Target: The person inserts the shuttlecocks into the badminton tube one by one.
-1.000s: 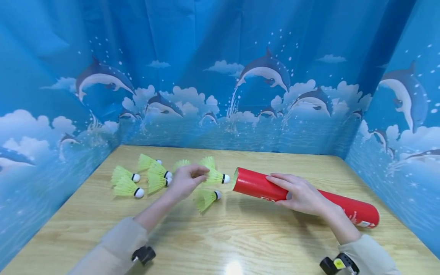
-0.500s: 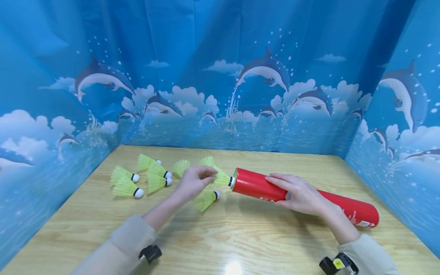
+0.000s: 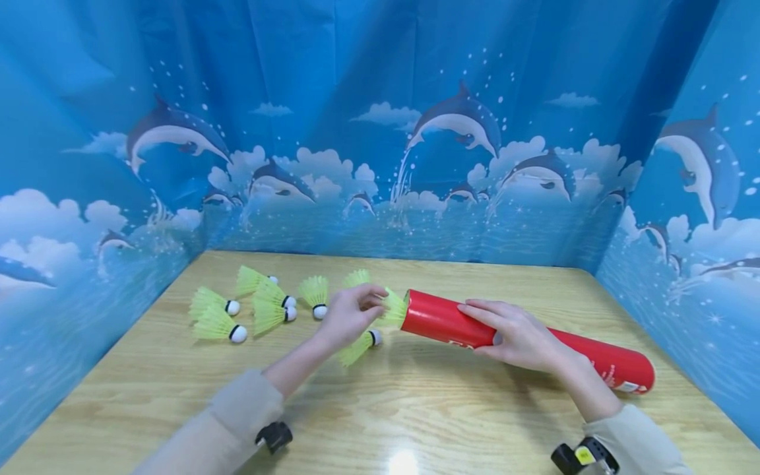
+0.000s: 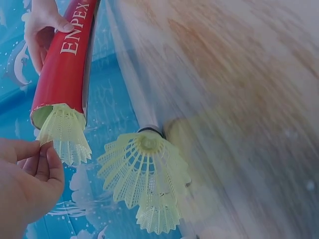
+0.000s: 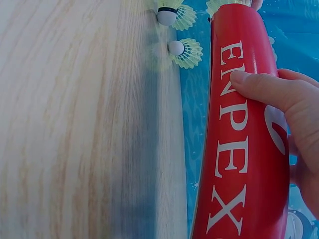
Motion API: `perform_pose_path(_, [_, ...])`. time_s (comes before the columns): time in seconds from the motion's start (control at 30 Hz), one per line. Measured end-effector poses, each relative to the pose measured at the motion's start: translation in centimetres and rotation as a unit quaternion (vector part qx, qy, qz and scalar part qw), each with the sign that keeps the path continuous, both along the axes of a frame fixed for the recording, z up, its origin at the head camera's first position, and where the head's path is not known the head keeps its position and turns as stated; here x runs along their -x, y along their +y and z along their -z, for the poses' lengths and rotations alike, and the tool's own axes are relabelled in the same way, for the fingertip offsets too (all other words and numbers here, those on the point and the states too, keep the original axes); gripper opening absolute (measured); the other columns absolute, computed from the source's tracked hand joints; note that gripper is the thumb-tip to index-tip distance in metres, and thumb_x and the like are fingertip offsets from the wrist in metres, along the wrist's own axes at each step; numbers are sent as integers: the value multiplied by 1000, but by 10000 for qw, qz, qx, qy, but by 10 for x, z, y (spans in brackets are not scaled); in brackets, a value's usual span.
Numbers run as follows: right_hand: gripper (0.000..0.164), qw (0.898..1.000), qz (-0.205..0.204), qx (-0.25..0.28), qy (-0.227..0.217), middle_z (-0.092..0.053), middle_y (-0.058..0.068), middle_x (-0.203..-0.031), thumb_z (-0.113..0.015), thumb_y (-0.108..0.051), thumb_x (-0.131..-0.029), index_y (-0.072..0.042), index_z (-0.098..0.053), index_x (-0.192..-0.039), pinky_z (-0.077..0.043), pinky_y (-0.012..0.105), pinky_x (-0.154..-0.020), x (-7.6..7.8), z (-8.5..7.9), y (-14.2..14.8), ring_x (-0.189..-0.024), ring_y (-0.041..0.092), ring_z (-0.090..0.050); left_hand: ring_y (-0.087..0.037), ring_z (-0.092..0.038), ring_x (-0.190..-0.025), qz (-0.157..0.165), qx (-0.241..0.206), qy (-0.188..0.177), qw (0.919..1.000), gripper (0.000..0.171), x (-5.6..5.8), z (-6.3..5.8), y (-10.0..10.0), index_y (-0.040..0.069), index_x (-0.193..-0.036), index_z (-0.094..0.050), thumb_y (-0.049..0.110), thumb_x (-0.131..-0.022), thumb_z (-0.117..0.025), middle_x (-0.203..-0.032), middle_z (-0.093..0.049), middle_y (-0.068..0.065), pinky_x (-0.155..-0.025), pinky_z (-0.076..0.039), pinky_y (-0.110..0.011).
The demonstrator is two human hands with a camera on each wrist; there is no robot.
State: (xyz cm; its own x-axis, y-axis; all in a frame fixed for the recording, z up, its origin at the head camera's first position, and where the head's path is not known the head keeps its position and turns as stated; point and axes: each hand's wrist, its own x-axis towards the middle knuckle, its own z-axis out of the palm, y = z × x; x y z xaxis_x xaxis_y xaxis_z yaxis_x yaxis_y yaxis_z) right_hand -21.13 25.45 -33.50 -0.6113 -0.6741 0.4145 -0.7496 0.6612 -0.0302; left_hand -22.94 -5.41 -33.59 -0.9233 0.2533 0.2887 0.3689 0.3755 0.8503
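My right hand (image 3: 519, 335) grips a red shuttlecock tube (image 3: 442, 316) round its middle, with the open mouth facing left and tilted up. White lettering runs along the tube's side in the right wrist view. With thumb and fingertips, my left hand (image 3: 350, 316) pinches the skirt edge of a yellow shuttlecock (image 4: 62, 132). Its cork end is inside the tube mouth, hidden, while part of the skirt sticks out. Below my left hand, another shuttlecock (image 3: 359, 346) lies on the table, its white cork pointing right.
Several yellow shuttlecocks (image 3: 216, 324) lie in a group at the table's left. One shuttlecock (image 3: 315, 293) lies behind my left wrist, and another (image 3: 357, 278) shows just beyond my fingers. A blue dolphin-print curtain (image 3: 368, 132) encloses the wooden table (image 3: 356, 422) at the back and sides.
My left hand has moved right, carrying the shuttlecock cork-first into the tube mouth. The shuttlecock behind that hand has come into fuller view. My right hand and the tube stay put.
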Motion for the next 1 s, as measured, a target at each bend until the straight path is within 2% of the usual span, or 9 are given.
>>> perform_pose_path(0.47, [84,10000,21,-6,-4,-53,9,-128,-88,-23,-60,-17,-49,-135,-53,41,-74,0,0,0,-106,26,-53,-18,-66,-80,-19,-477,-36,9989,16,1,5,8,1,-96,-63,-4,-81,-65,-85,-69,-8,-71,-54,-27])
perform_pose_path(0.6, [84,10000,42,-11,1,-53,9,-128,-87,-23,-61,-17,-48,-135,-52,42,-75,0,1,1,-107,25,-53,-19,-67,-80,-70,-447,16,9990,16,2,6,8,1,-98,-66,-2,-83,-64,-87,-69,-9,-71,-54,-28])
perform_pose_path(0.77, [84,10000,17,-1,52,-53,9,-128,-87,-24,-61,-17,-48,-135,-53,41,-74,1,2,2,-107,25,-53,-20,-67,-82,-158,-231,306,9991,16,3,7,8,1,-99,-69,1,-84,-65,-90,-70,-10,-71,-54,-28])
perform_pose_path(1.0, [84,9999,-38,4,120,-53,9,-127,-87,-24,-60,-16,-49,-135,-52,40,-73,1,3,2,-106,25,-53,-15,-67,-73,-102,-126,426,9990,16,2,8,10,1,-99,-70,2,-83,-66,-85,-71,-9,-67,-54,-25])
